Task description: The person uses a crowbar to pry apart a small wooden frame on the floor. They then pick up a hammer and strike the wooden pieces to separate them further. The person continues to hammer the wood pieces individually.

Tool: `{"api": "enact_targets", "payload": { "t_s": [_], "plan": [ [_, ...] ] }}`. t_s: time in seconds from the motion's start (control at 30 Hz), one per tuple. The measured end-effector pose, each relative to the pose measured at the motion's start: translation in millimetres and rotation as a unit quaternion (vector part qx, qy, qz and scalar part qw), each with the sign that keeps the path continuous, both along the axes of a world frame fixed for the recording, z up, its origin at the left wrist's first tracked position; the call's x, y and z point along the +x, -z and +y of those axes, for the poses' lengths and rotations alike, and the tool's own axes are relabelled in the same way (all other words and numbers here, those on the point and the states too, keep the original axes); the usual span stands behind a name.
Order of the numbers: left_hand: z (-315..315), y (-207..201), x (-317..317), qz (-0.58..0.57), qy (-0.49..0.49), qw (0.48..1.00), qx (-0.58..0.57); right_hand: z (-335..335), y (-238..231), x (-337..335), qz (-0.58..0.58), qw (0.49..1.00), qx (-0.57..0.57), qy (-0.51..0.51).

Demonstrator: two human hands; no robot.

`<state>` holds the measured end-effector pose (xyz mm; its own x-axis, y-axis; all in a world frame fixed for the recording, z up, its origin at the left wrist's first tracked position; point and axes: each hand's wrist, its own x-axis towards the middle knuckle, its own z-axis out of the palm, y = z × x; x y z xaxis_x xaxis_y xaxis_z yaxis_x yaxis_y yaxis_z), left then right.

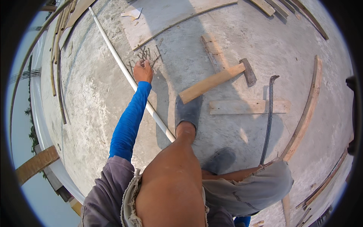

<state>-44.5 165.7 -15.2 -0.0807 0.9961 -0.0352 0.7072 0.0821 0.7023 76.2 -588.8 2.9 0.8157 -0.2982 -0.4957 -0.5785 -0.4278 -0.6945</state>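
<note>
Down on the rough grey concrete floor [94, 81], thin dark metal nails [146, 54] lie scattered by a flat pale board [162, 17], left hand [143, 72] right at them; can't tell if its fingers are pinching any. Blue-sleeved arm [130, 117] goes over a long white round pipe [113, 49]. Right hand and its fingers? Can't see, can't tell.
</note>
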Motion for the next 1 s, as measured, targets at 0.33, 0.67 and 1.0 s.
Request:
{"api": "enact_targets", "payload": {
  "t_s": [0.33,0.67,1.0],
  "plan": [
    [9.2,18.7,43.6,0.271,0.179,0.942,0.081,0.5,10.0,12.1,0.004,1.0,-0.014,-0.009],
    [28.5,33.5,49.3,0.332,0.189,0.924,0.012,4.4,16.3,26.6,0.01,1.0,-0.01,-0.01],
    [50.9,22.0,22.3,0.3,0.206,0.93,-0.047,12.0,29.5,45.4,0.014,0.999,0.015,-0.028]
  ]
}}
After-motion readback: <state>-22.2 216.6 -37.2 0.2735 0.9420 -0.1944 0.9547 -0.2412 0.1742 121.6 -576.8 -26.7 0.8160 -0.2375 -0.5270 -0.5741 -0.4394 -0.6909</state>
